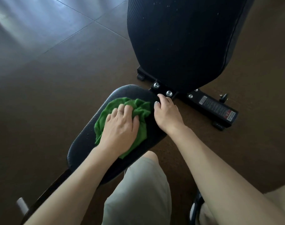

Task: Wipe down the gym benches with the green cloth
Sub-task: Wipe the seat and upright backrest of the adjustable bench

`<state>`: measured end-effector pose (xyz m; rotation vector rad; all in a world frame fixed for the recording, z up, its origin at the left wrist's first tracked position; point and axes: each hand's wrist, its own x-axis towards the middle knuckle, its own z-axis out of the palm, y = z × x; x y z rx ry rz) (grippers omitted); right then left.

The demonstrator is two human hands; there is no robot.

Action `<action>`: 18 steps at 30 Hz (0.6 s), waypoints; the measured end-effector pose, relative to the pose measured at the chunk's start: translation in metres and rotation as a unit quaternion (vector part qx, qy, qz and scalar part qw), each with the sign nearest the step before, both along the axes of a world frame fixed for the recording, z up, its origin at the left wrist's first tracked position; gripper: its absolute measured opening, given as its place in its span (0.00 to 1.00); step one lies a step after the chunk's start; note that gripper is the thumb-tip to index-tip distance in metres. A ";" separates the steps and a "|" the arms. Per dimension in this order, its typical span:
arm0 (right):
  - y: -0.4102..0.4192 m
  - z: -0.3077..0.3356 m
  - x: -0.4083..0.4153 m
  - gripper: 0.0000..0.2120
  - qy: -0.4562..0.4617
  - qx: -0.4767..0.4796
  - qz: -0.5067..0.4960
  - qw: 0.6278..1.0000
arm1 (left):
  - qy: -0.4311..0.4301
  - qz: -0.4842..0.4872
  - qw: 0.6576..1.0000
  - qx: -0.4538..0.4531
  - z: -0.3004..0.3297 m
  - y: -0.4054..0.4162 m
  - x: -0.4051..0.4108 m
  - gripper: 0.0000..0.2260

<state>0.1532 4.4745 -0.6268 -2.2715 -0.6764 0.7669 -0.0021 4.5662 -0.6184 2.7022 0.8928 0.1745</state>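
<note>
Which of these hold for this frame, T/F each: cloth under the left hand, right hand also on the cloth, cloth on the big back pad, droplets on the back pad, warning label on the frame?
1. The left hand presses the green cloth from above. True.
2. The right hand also holds the cloth. False: it grips the edge of the seat pad beside the cloth, near the hinge bolts.
3. The cloth lies on the large back pad. False: it lies on the smaller seat pad.
4. Small light specks or droplets show on the back pad. True.
5. The black base frame carries a warning label. True.
</note>
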 end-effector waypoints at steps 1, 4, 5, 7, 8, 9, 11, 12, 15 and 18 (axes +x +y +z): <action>0.000 0.001 -0.002 0.24 -0.023 -0.008 0.004 1.000 | 0.000 -0.003 1.000 -0.001 0.001 -0.005 -0.017 0.13; 0.004 0.000 0.000 0.24 -0.093 -0.048 0.035 0.994 | 0.009 -0.005 1.000 0.002 0.000 -0.002 -0.024 0.13; 0.007 -0.002 0.001 0.24 -0.104 -0.060 0.040 0.992 | 0.011 0.001 1.000 0.011 -0.001 0.002 -0.015 0.12; 0.010 -0.006 0.001 0.24 -0.137 -0.078 0.049 0.986 | 0.004 0.020 1.000 0.020 -0.003 0.013 0.008 0.10; 0.011 -0.009 0.000 0.24 -0.156 -0.081 0.047 0.983 | 0.001 0.032 0.999 0.020 -0.006 0.019 0.020 0.09; 0.011 -0.010 -0.001 0.23 -0.168 -0.079 0.040 0.982 | -0.002 0.041 0.999 0.017 -0.009 0.026 0.033 0.09; 0.013 -0.012 0.000 0.22 -0.170 -0.072 0.029 0.982 | -0.006 0.054 0.998 0.012 -0.010 0.042 0.060 0.10; 0.013 -0.012 0.000 0.22 -0.166 -0.072 0.028 0.983 | 0.000 0.061 0.998 0.009 -0.009 0.048 0.072 0.11; 0.013 -0.011 0.002 0.22 -0.151 -0.066 0.030 0.986 | -0.003 0.075 0.997 -0.009 -0.008 0.050 0.080 0.13; 0.012 -0.011 0.003 0.23 -0.127 -0.066 0.030 0.989 | -0.014 0.051 0.999 -0.006 -0.004 0.022 0.029 0.11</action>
